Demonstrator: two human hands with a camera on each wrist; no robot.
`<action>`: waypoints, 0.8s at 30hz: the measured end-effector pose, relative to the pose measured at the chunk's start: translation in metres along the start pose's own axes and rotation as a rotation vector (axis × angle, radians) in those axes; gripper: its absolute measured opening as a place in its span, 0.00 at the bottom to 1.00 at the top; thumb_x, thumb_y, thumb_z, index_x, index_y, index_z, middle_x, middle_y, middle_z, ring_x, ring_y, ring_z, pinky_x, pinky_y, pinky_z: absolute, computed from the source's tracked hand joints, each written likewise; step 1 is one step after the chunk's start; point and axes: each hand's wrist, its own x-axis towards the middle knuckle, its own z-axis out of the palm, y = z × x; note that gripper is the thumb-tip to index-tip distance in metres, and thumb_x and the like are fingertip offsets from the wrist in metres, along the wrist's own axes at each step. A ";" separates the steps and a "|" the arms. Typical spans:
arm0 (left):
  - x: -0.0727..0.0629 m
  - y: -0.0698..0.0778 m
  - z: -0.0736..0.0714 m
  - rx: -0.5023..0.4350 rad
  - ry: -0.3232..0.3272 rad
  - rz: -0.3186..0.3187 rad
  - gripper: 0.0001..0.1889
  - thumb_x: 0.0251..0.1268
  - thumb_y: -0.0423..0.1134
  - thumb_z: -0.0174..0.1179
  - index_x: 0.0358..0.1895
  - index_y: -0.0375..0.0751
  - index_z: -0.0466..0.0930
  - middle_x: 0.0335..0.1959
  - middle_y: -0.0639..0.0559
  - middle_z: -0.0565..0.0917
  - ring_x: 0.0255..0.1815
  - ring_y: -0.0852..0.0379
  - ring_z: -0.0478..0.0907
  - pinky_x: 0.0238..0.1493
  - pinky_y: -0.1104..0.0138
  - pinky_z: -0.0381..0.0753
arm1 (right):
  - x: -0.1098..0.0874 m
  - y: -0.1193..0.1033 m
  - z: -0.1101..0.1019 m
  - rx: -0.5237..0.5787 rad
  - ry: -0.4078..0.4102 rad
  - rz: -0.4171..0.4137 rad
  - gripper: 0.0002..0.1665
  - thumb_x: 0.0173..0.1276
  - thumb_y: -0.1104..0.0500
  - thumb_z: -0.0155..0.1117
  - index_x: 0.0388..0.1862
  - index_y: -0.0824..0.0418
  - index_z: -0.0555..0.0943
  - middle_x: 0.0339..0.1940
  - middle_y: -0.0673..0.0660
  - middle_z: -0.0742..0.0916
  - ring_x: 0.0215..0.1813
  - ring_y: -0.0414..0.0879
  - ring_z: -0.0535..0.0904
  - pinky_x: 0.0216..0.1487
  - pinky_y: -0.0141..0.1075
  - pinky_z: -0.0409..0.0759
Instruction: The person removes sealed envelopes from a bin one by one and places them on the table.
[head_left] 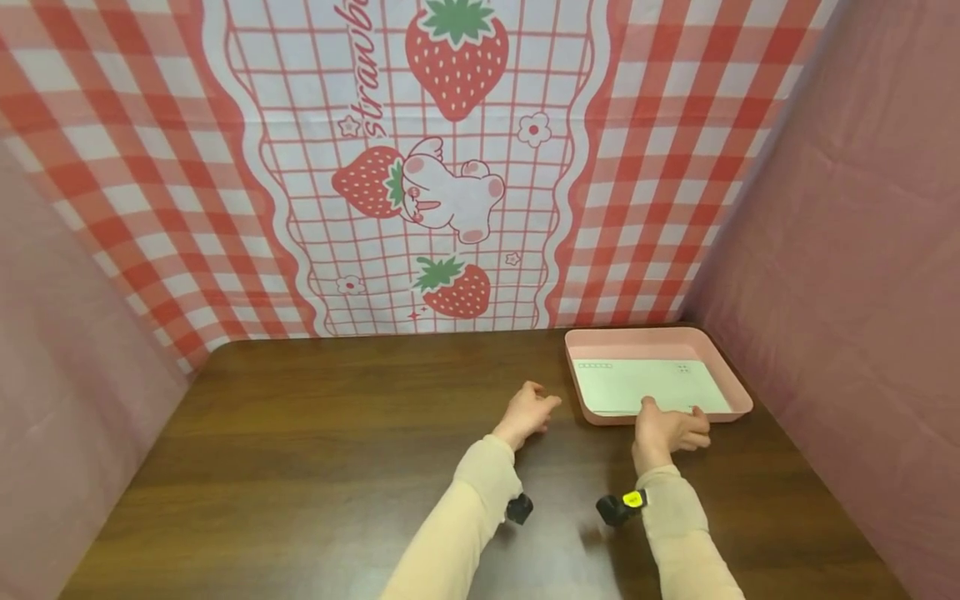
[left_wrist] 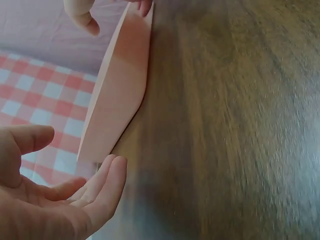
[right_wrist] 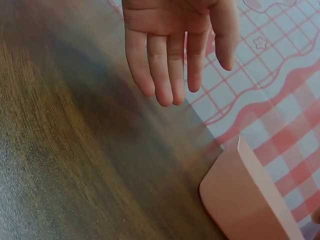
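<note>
A pink rectangular tray (head_left: 637, 340) sits at the back right of the wooden table, with a pale sheet (head_left: 645, 383) lying in it. My left hand (head_left: 528, 414) is to the left of the tray, apart from it, its fingers loosely bent with nothing between them. In the right wrist view, the left hand (right_wrist: 170, 50) shows its palm and extended fingers. My right hand (head_left: 666, 429) is at the tray's front side, thumb near the rim and fingers spread. From the left wrist view, its fingertips are by the tray's outer wall (left_wrist: 117, 90); contact is unclear.
A brown wooden table (head_left: 315, 467) extends to the left and front of the tray. Behind it hangs a red-checked strawberry cloth (head_left: 652, 167). Pink curtains (head_left: 847, 292) flank both sides. Each wrist carries a small black camera (head_left: 617, 509).
</note>
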 end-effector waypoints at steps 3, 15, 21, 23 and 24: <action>0.003 0.000 0.007 -0.008 0.005 0.001 0.29 0.59 0.40 0.56 0.60 0.28 0.60 0.37 0.45 0.77 0.33 0.48 0.79 0.29 0.64 0.81 | 0.003 0.004 -0.001 0.033 -0.021 0.058 0.48 0.58 0.64 0.55 0.66 0.56 0.35 0.63 0.59 0.41 0.69 0.52 0.37 0.67 0.35 0.51; 0.018 0.004 0.036 -0.168 -0.022 -0.081 0.36 0.61 0.44 0.54 0.65 0.29 0.48 0.50 0.32 0.70 0.33 0.40 0.79 0.31 0.55 0.82 | 0.006 0.008 0.003 0.147 -0.149 0.112 0.59 0.63 0.44 0.54 0.69 0.51 0.20 0.70 0.55 0.28 0.72 0.46 0.28 0.71 0.33 0.39; 0.025 0.005 0.048 -0.211 -0.047 -0.106 0.37 0.62 0.44 0.54 0.68 0.37 0.43 0.54 0.32 0.67 0.31 0.39 0.79 0.30 0.53 0.81 | 0.005 0.011 0.003 0.104 -0.159 0.073 0.56 0.64 0.61 0.51 0.68 0.52 0.19 0.71 0.56 0.30 0.73 0.47 0.33 0.70 0.34 0.47; 0.026 0.005 0.051 -0.188 -0.054 -0.102 0.35 0.63 0.44 0.53 0.67 0.36 0.46 0.49 0.35 0.70 0.30 0.42 0.79 0.30 0.54 0.82 | 0.005 0.013 0.001 0.085 -0.171 0.059 0.55 0.62 0.65 0.48 0.68 0.54 0.19 0.71 0.58 0.31 0.73 0.47 0.33 0.70 0.35 0.48; 0.027 0.005 0.052 -0.175 -0.058 -0.100 0.34 0.63 0.44 0.53 0.67 0.35 0.47 0.46 0.36 0.72 0.30 0.43 0.79 0.30 0.54 0.82 | 0.005 0.014 0.001 0.071 -0.173 0.050 0.54 0.61 0.66 0.48 0.69 0.55 0.19 0.71 0.58 0.32 0.73 0.48 0.33 0.70 0.36 0.48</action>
